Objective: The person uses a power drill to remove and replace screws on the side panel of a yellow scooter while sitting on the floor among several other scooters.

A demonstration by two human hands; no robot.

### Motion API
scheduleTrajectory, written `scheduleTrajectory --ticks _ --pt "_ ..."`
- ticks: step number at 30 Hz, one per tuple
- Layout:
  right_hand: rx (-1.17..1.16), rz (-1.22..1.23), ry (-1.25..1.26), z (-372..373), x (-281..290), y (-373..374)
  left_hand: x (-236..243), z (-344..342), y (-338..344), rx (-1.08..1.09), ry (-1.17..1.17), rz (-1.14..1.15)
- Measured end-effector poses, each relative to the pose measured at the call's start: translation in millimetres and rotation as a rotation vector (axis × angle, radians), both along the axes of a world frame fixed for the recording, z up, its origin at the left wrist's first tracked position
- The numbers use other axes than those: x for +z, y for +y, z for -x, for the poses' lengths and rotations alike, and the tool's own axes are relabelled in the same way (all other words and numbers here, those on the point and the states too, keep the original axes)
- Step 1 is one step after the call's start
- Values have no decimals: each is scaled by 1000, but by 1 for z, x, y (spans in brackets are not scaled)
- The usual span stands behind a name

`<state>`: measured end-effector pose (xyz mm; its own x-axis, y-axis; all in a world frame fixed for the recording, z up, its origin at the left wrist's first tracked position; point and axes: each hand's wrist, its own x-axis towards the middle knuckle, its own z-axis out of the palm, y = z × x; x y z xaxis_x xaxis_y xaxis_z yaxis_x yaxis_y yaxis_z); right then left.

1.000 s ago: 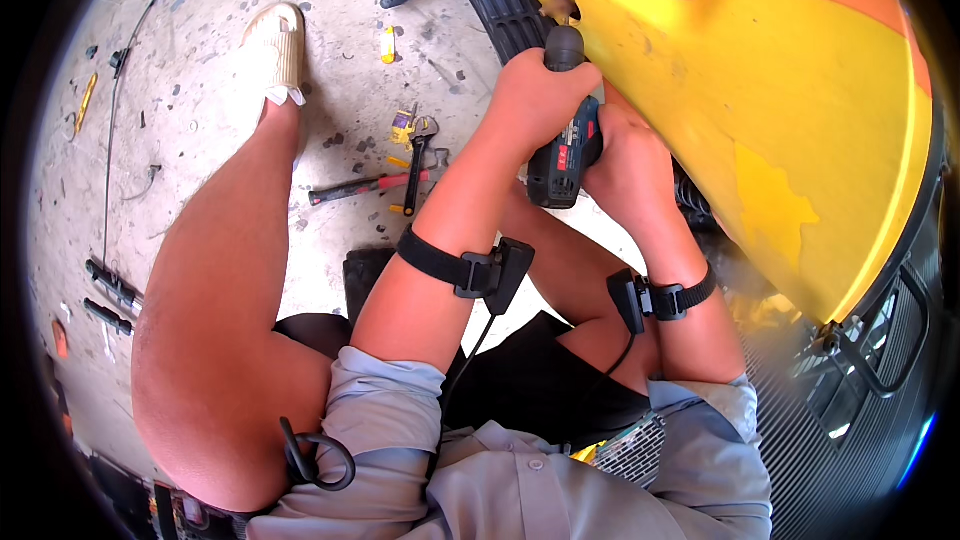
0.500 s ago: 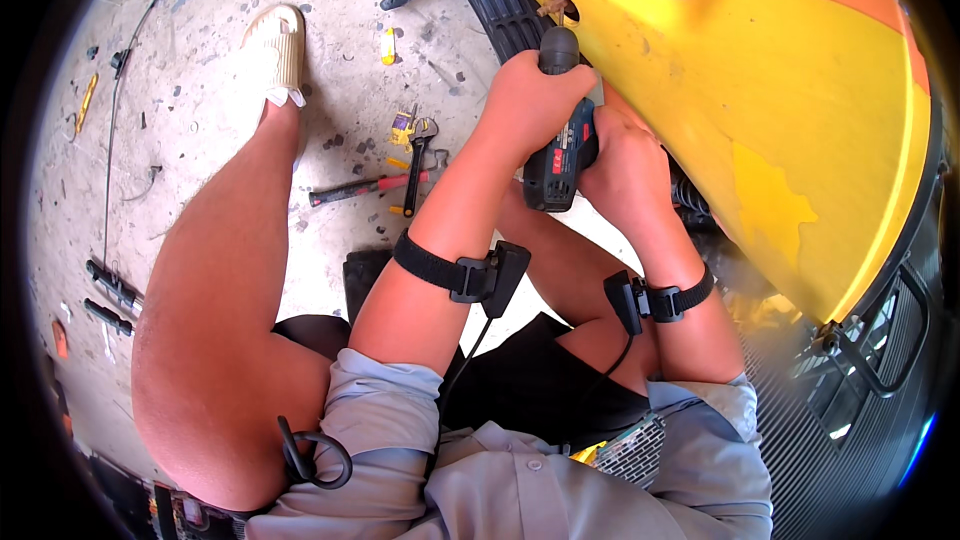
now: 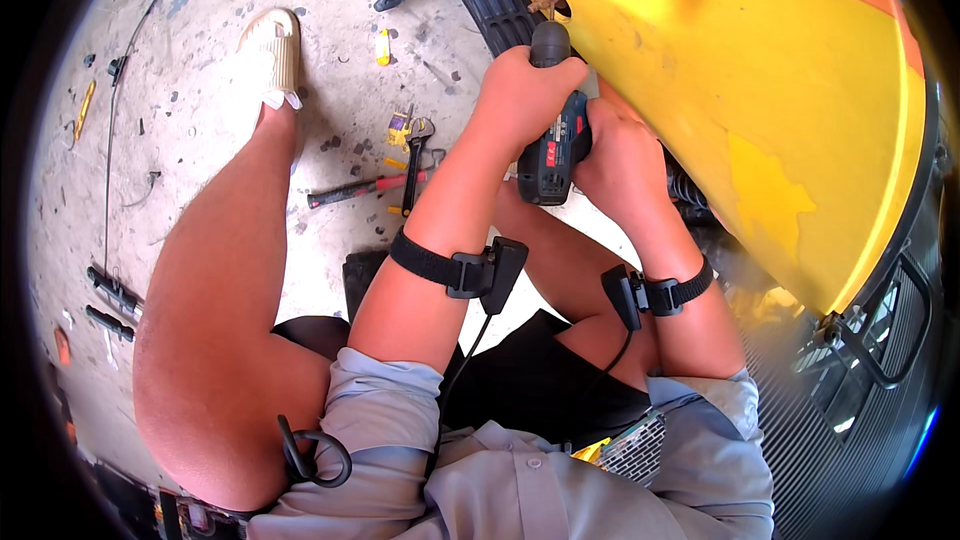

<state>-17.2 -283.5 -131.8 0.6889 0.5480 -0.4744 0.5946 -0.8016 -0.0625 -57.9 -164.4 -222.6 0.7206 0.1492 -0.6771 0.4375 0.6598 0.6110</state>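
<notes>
A dark blue and black cordless drill [image 3: 546,165] points away from me, its black chuck [image 3: 551,43] up by a hole in the yellow body panel [image 3: 680,90]. My left hand [image 3: 524,90] is closed round the front of the drill, just behind the chuck. My right hand [image 3: 622,152] wraps the drill's handle from the right; its fingertips are mostly hidden. A rusty brown metal piece [image 3: 545,4] shows in the hole, in line with the drill's tip. Whether the bit touches it, I cannot tell.
On the concrete floor to the left lie an adjustable wrench [image 3: 414,165], a red-and-black-handled tool [image 3: 365,189] and a yellow-handled piece [image 3: 383,47]. A black slatted plastic part [image 3: 492,6] sits beside the panel. Ribbed dark metal [image 3: 800,440] with a black bar handle [image 3: 905,340] is at the right.
The drill and both hands sit slightly higher and further left in view, as does the panel. My grip on the drill looks the same.
</notes>
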Motion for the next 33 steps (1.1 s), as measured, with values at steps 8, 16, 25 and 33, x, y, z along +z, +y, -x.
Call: scheduleTrajectory --ticks 8,16,25,33 --pt "83 44 35 7 2 9 -6 10 3 31 63 51" --pt "107 -50 69 2 19 -16 8 12 -12 127 172 396" --pt "42 -564 283 14 139 12 153 36 61 130 -97 497" --pt "-248 -1232 514 45 209 24 291 59 76 101 -344 161"
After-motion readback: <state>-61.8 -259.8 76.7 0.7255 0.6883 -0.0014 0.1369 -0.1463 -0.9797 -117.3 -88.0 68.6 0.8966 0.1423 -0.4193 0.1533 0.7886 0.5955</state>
